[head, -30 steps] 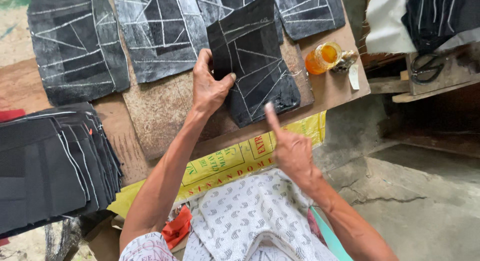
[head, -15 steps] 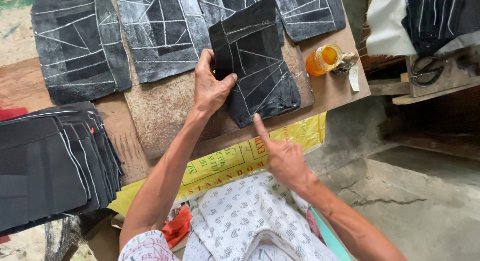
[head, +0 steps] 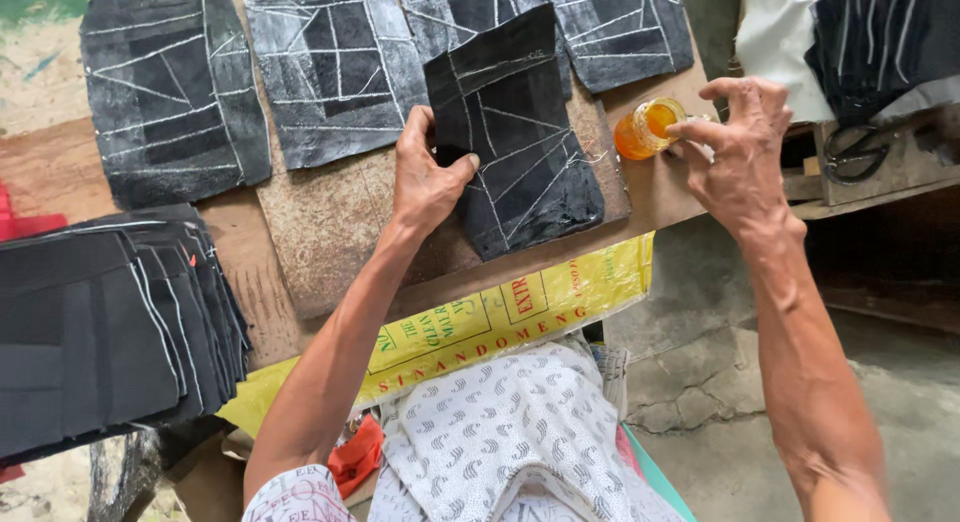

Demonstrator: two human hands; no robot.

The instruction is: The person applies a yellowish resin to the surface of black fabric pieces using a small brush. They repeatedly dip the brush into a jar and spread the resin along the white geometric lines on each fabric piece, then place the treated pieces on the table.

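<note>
The left hand [head: 428,180] lies flat on the left edge of a black stitched patchwork fabric panel crossed by pale chalk-like lines [head: 520,142], its thumb and fingers closed on that edge and pinning it to the worn brown wooden board [head: 330,232]. That panel sits near the middle of the board, tilted, its far corner overlapping the row of panels behind it. The right hand [head: 735,152] is further right, its fingertips [head: 690,132] pinched around the top of a small clear jar of orange liquid [head: 648,129] that stands on the right end of the board, just beside the held panel. Along the far side lie more black panels with the same pale lines: one at the far left [head: 175,97], one in the middle [head: 335,72] and one at the far right [head: 625,32]. A thick stack of plain black fabric pieces [head: 110,322] rests at the near left. A yellow printed plastic sack [head: 520,312] hangs under the board's near edge, and a white patterned cloth [head: 500,432] covers the person's lap below it. At the far right, dark scissors [head: 865,152] lie on a wooden ledge under more black fabric [head: 890,37].
</note>
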